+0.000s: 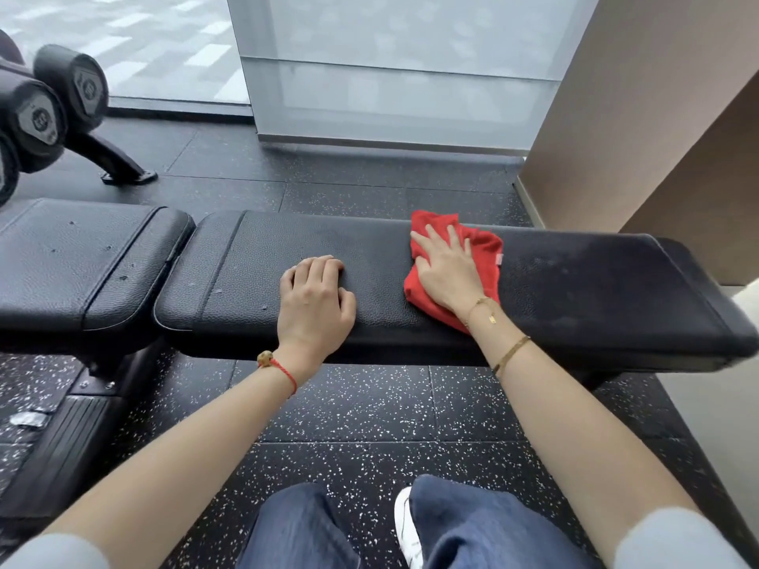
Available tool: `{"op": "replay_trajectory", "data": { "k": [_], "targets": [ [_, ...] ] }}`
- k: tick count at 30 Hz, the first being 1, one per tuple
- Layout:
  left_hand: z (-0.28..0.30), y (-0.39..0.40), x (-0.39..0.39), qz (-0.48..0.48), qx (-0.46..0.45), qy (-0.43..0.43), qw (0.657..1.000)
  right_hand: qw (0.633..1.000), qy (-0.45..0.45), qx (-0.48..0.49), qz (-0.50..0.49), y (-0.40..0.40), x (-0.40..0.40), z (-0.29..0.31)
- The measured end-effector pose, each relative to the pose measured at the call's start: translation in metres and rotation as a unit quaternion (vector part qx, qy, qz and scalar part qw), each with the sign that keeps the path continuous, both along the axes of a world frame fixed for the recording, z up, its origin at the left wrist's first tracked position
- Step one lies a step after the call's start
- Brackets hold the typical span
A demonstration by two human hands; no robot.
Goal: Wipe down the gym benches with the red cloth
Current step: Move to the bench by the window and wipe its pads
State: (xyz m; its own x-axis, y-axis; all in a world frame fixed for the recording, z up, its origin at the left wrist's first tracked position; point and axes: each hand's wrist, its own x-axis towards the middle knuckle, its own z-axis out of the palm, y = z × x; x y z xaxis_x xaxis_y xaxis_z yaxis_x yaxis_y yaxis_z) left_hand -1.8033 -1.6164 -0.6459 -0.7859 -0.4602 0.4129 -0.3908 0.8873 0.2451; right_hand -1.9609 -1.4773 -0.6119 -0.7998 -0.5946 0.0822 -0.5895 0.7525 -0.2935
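Observation:
A long black padded gym bench [575,289] runs across the middle of the view. The red cloth [482,256] lies bunched on the pad right of centre. My right hand [447,269] presses flat on the cloth with fingers spread, covering its middle. My left hand [316,297] rests on the bare pad to the left of the cloth, fingers curled and knuckles up, holding nothing. A shorter black seat pad [78,260] adjoins the bench's left end, with small specks on its surface.
Black dumbbells [45,104] sit on a rack at the far left. A frosted glass panel [390,76] and a tan wall [640,117] stand behind the bench. The floor [349,408] is speckled black rubber. My legs and a white shoe [406,527] are below.

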Motion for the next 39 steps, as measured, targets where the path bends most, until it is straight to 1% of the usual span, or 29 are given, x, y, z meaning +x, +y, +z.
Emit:
{"op": "replay_trajectory", "data": {
  "k": [4, 7, 10, 13, 15, 17, 19, 22, 24, 26, 28, 31, 33, 35, 37, 39],
  "targets": [
    [0.0, 0.0, -0.001, 0.003, -0.005, -0.006, 1.0, 0.993, 0.011, -0.024, 0.117, -0.005, 0.04, -0.007],
    [0.001, -0.001, -0.002, -0.002, -0.011, -0.015, 1.0, 0.99, 0.01, -0.043, 0.134, 0.024, 0.049, -0.011],
    [0.002, -0.003, -0.003, -0.01, -0.007, -0.022, 1.0, 0.994, 0.011, -0.056, 0.091, 0.06, 0.036, -0.014],
    [0.005, 0.001, -0.006, -0.015, 0.003, -0.014, 1.0, 0.999, -0.001, -0.054, 0.0, 0.088, 0.007, -0.013],
    [0.008, 0.007, -0.01, -0.028, 0.008, -0.009, 1.0, 0.998, -0.014, -0.036, -0.055, 0.089, -0.014, -0.008],
    [0.011, 0.016, -0.019, -0.042, 0.008, -0.01, 0.999, 0.997, -0.019, -0.019, -0.077, 0.075, -0.027, -0.002],
    [0.012, 0.025, -0.029, -0.05, 0.013, -0.01, 0.999, 0.998, -0.019, -0.011, -0.052, 0.056, -0.026, 0.0],
    [0.013, 0.038, -0.044, -0.055, 0.019, -0.016, 0.998, 0.999, -0.018, -0.018, 0.032, 0.044, -0.005, -0.001],
    [0.013, 0.045, -0.052, -0.06, 0.018, -0.022, 0.998, 0.997, -0.019, -0.03, 0.071, 0.056, 0.01, -0.005],
    [0.012, 0.049, -0.058, -0.067, 0.013, -0.024, 0.997, 0.996, -0.012, -0.042, 0.082, 0.077, 0.017, -0.009],
    [0.012, 0.052, -0.063, -0.078, 0.004, -0.023, 0.997, 0.997, -0.002, -0.056, 0.058, 0.104, 0.014, -0.013],
    [0.011, 0.052, -0.069, -0.087, -0.011, -0.031, 0.996, 0.998, -0.003, -0.059, -0.037, 0.142, -0.012, -0.014],
    [0.009, 0.05, -0.071, -0.084, -0.01, -0.037, 0.996, 0.994, -0.009, -0.038, -0.102, 0.157, -0.039, -0.011],
    [0.007, 0.049, -0.072, -0.077, -0.004, -0.043, 0.996, 0.989, -0.016, -0.009, -0.144, 0.155, -0.066, -0.007],
    [0.005, 0.049, -0.073, -0.071, 0.002, -0.044, 0.997, 0.988, -0.024, 0.009, -0.154, 0.138, -0.083, -0.004],
    [0.005, 0.05, -0.074, -0.065, 0.008, -0.041, 0.997, 0.991, -0.026, 0.01, -0.129, 0.114, -0.086, -0.003]
  ]
}}
